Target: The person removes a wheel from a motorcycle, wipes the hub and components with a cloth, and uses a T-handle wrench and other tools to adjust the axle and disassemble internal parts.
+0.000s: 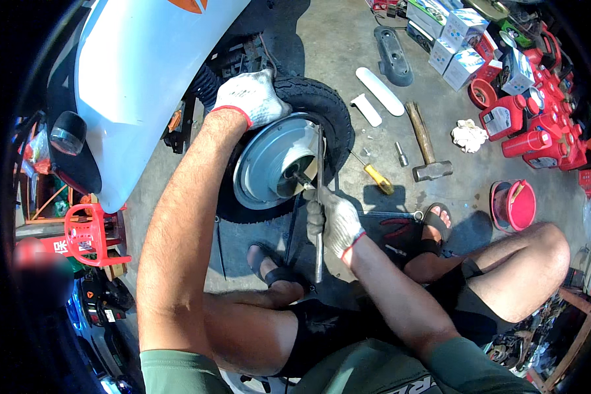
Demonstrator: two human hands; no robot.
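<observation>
My left hand (253, 98), in a white knit glove, grips the top of a black tire (335, 125) around a silver-grey wheel rim (259, 171). My right hand (331, 220), gloved with a grimy grey palm, is closed around a long steel bar (319, 266) that stands across the rim's right side, its upper end at the tire's inner edge. A shiny metal piece sticks out of the hub (289, 172) near that hand. The wheel lies beside a white scooter body (121, 79). A yellow screwdriver (377, 178) lies just right of the tire.
A sledgehammer (432, 169), socket (400, 153), long wrench (387, 215), red pliers (395, 235), white parts (379, 90) and a rag (467, 136) lie right. Red jugs (505, 120), boxes (466, 33) and a red tub (522, 203) stand farther right; a red chair (93, 233) stands left.
</observation>
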